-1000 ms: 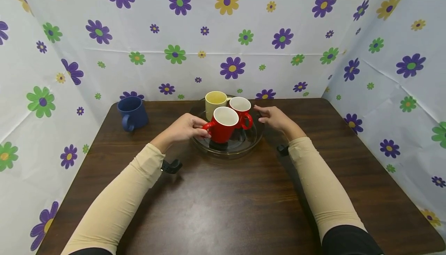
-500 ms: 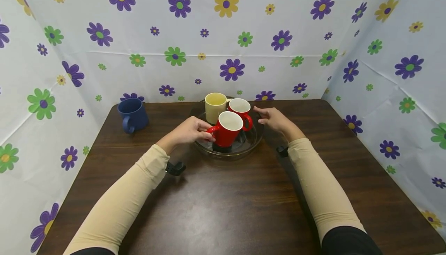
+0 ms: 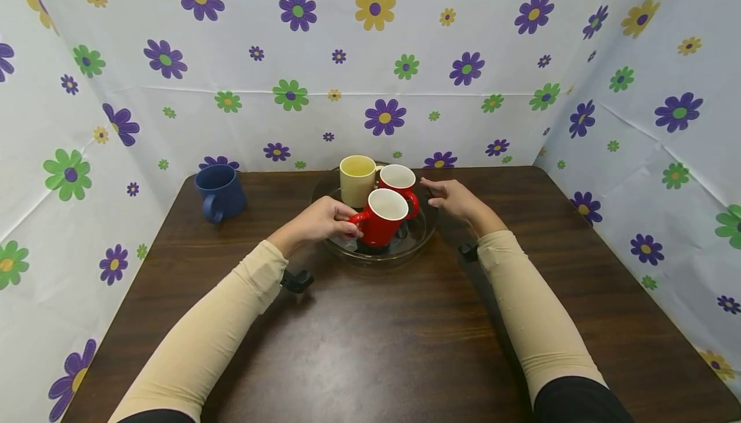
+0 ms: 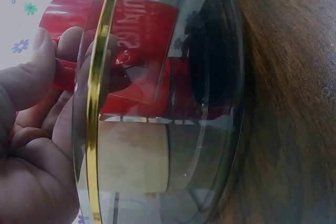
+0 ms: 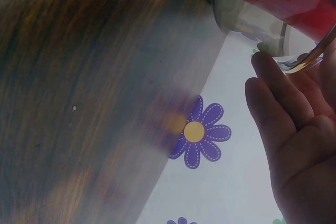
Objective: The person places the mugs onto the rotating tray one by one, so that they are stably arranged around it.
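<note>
Four mugs (image 3: pixel 380 229), one glass bowl (image 3: pixel 386 256), one brown table (image 3: pixel 370 339)

Both arms extended forward, entering from the lower corners and converging; hands face each other, well apart.

Left arm (image 3: pixel 202 330): long diagonal, tan sleeve to the wrist, dark fabric at the near end. Black device (image 3: pixel 297 281) worn at the wrist, underside. Left hand (image 3: pixel 324 218) in a pinch grip, knuckles up in head view; left wrist view gives the thumb (image 4: pixel 34 74) raised against the forefinger, lower fingers curled toward the palm.

Right arm (image 3: pixel 535 310): steeper line, same tan sleeve and dark upper fabric. Second device (image 3: pixel 467 252) at that wrist. Right hand (image 3: pixel 457 201) relaxed, gripping nothing; forefinger reaches inward, thumb below it. Right wrist view: two fingers (image 5: pixel 270 111) lightly bent, hand partly cut off by the edge.
</note>
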